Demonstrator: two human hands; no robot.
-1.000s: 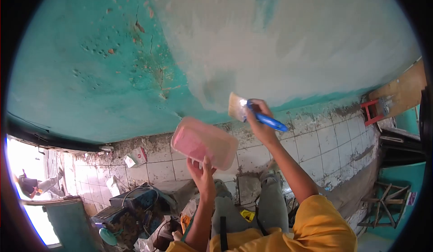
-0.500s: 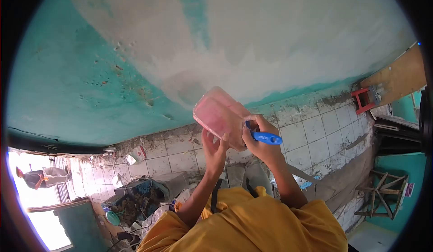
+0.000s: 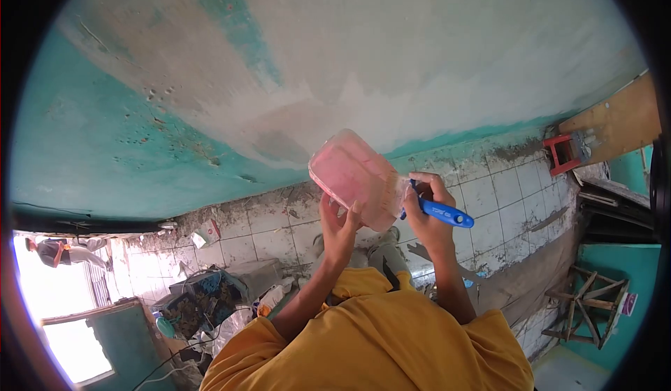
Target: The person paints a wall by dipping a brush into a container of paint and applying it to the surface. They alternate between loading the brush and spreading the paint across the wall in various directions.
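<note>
My left hand (image 3: 340,219) holds up a pink translucent plastic container (image 3: 355,178) from below, tilted toward the wall. My right hand (image 3: 423,212) grips a paintbrush by its blue handle (image 3: 442,212); the bristle end rests at the container's right side, its tan bristles showing through the plastic. Both hands are raised in front of a wall (image 3: 391,62) that is pale plaster above and turquoise at the left and along the bottom edge. My yellow sleeves (image 3: 377,335) fill the lower middle.
White floor tiles (image 3: 496,195) with dirty grout run under the wall. A pile of clutter and bags (image 3: 210,300) lies lower left by a bright doorway, where another person (image 3: 59,251) stands. A red object (image 3: 563,153), a wooden board (image 3: 615,125) and a wooden stool (image 3: 594,307) are at right.
The brush has come off the wall and gone to the container. Both hands rose and drew together, and the view swung so more plastered wall shows.
</note>
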